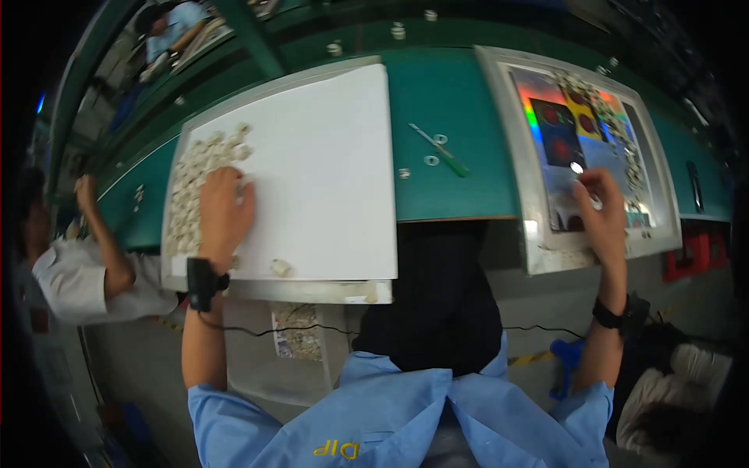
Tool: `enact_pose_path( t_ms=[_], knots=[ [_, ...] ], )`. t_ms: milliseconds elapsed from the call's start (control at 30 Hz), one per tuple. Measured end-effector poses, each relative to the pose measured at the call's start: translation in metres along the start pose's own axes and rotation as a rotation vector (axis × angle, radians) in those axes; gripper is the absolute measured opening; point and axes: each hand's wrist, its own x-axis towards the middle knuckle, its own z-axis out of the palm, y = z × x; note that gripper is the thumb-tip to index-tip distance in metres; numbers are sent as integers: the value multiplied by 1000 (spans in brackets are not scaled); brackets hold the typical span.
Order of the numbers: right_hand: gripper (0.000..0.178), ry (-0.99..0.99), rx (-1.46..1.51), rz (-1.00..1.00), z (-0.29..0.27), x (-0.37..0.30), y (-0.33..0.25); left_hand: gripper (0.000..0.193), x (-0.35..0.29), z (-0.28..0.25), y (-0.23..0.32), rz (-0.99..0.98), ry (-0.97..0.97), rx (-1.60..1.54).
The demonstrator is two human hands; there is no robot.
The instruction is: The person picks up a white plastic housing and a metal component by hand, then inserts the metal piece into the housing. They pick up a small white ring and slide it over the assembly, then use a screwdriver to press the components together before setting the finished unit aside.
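My left hand (225, 209) rests over a shallow white tray (328, 171). Its fingertips are down among many small cream-coloured parts (187, 203) heaped along the tray's left side, with the thumb standing apart. Whether a part is under the fingers cannot be seen. Over a second, clear-edged tray (538, 242) on the right, my right hand (605, 214) is closed in a pinch. A small white round part (597, 202) shows between its fingers. Similar small parts (624, 140) line the far and right side of that tray, above a shiny rainbow-coloured sheet.
Between the trays, on the green bench (437, 86), lie a green-handled tool (449, 158) and small white rings (431, 161). One loose part (281, 267) sits near the left tray's front edge. Another person (86, 273) is at far left. Below stands a bin (273, 374).
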Motion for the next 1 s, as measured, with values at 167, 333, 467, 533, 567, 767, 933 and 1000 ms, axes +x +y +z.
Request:
enact_pose_path(
  t_ms=[167, 333, 467, 533, 567, 767, 933, 1000],
  knots=[
    [35, -17, 618, -62, 18, -3, -19, 18, -6, -21, 90, -100, -7, -388],
    [32, -59, 1018, -74, 31, -49, -47, 20, -11, -22, 206, -44, -51, -1067],
    [29, -120, 1217, -122, 53, -73, -59, 22, -21, -37, 295, -313, -159, -1570],
    [28, -153, 1276, -73, 62, -78, -67, 20, -28, -29, 306, -253, -292, -1752],
    [28, -166, 1286, -72, 65, -81, -68, 20, -32, -23, 309, -265, -284, -1743],
    [23, 54, 735, -458, 90, -87, -106, 21, -47, -32, 307, -374, -319, -1960],
    [22, 174, 715, -358, 95, -118, -155, 17, -67, -57, 288, -349, -415, -1865],
    [24, 165, 845, -308, 88, -115, -163, 15, -70, -63, 275, -255, -384, -1778]
  ],
)
